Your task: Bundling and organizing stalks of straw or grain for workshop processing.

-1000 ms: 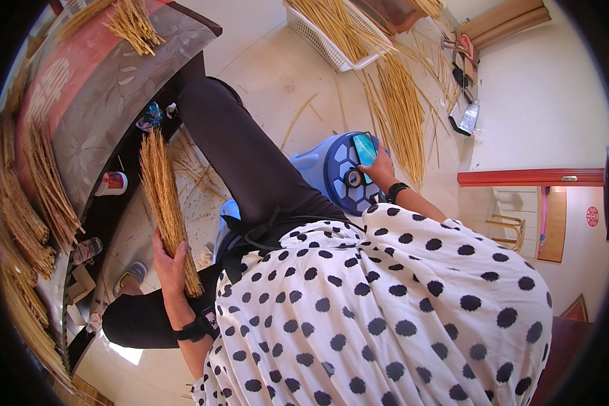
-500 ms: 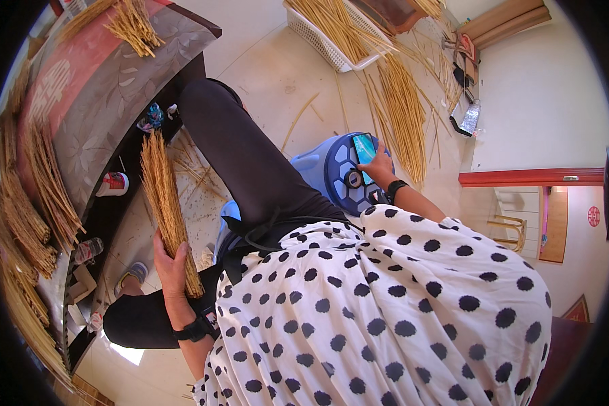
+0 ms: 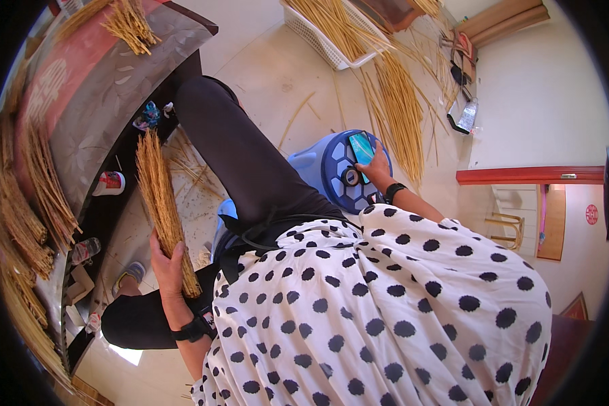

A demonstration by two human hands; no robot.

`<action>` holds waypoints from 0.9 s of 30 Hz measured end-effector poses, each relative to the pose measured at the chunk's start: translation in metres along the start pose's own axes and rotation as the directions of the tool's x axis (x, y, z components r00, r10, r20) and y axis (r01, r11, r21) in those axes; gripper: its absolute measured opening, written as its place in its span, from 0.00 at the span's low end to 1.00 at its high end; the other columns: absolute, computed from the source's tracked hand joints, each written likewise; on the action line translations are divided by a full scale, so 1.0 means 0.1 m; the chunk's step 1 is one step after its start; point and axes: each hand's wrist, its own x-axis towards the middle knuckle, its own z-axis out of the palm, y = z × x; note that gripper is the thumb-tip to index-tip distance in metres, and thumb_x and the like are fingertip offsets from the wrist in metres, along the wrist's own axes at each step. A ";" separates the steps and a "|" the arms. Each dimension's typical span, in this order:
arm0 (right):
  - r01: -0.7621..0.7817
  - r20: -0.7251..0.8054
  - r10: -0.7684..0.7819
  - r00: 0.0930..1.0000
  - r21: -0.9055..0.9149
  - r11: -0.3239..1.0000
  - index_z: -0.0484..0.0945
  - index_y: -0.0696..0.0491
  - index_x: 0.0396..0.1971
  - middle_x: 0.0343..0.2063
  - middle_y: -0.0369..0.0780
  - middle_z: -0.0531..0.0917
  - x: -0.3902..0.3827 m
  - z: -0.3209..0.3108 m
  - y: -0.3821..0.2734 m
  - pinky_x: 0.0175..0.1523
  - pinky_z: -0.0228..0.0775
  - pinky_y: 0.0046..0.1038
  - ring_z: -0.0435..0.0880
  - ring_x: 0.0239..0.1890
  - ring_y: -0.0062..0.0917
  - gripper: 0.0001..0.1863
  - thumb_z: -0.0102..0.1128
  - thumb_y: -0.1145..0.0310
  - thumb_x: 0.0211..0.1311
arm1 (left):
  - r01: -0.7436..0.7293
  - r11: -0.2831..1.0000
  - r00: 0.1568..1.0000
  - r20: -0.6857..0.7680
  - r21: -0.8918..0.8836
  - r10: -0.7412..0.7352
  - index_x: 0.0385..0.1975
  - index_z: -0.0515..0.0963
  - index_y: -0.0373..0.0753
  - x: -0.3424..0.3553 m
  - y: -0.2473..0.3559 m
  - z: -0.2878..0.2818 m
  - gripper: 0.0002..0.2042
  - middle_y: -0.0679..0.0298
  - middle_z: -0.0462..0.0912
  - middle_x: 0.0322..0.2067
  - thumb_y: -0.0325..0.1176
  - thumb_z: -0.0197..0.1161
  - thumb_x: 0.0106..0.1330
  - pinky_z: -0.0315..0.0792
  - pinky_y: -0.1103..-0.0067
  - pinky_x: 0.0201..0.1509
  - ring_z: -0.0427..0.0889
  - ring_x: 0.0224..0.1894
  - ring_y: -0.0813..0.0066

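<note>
A long bundle of golden dried stalks with bushy seed heads [image 3: 157,183] leans over my left thigh, its bushy end pointing away toward the table. My left hand [image 3: 169,267] is wrapped round its lower part, thumb on the near side. Off to the right, a phone with a lit teal screen [image 3: 361,150] rests on the blue round stool [image 3: 331,193]. My right hand [image 3: 379,164] grips the phone by its right edge, the thumb over the screen. Beside the phone on the stool lies a roll of dark tape [image 3: 350,176].
On the left, a table with a grey and red cover [image 3: 125,74] carries several stalk bundles [image 3: 44,179]. A white cup [image 3: 109,183] sits on its lower shelf. Ahead, a white plastic basket [image 3: 311,37] holds stalks, with loose stalks [image 3: 399,115] spread on the floor beside it.
The whole view has shifted very slightly. Both hands keep their places on the stalk bundle and the phone.
</note>
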 end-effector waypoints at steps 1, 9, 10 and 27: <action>0.014 -0.002 -0.014 1.000 0.011 1.000 0.49 0.51 0.66 0.51 0.52 0.73 -0.01 -0.03 -0.01 0.58 0.67 0.39 0.72 0.55 0.46 0.58 0.78 0.59 0.36 | -0.001 1.000 1.000 0.003 0.000 0.001 0.60 0.61 0.30 0.00 -0.01 0.00 0.31 0.54 0.75 0.46 0.29 0.62 0.54 0.70 0.75 0.52 0.77 0.45 0.68; 0.021 0.016 -0.021 1.000 0.004 1.000 0.48 0.53 0.66 0.48 0.53 0.75 0.05 0.01 0.00 0.57 0.67 0.37 0.74 0.53 0.45 0.59 0.79 0.59 0.35 | -0.065 0.998 0.998 0.007 -0.005 0.065 0.60 0.62 0.30 0.00 0.02 0.02 0.31 0.55 0.75 0.45 0.29 0.62 0.54 0.70 0.75 0.52 0.77 0.44 0.68; 0.030 0.008 -0.030 1.000 0.001 1.000 0.48 0.53 0.66 0.48 0.53 0.75 0.07 0.01 0.00 0.57 0.67 0.37 0.74 0.52 0.45 0.59 0.79 0.59 0.35 | -0.066 0.998 0.998 0.010 -0.005 0.066 0.60 0.62 0.30 0.01 0.05 0.03 0.31 0.55 0.75 0.45 0.29 0.62 0.54 0.70 0.75 0.52 0.77 0.44 0.68; 0.073 0.064 -0.073 0.995 -0.001 0.997 0.51 0.56 0.65 0.52 0.53 0.74 -0.17 -0.16 0.05 0.58 0.67 0.37 0.73 0.55 0.46 0.58 0.80 0.55 0.34 | -0.101 0.994 0.993 -0.060 -0.034 0.099 0.59 0.62 0.29 -0.07 0.06 0.01 0.32 0.52 0.78 0.44 0.25 0.62 0.50 0.70 0.73 0.53 0.78 0.47 0.64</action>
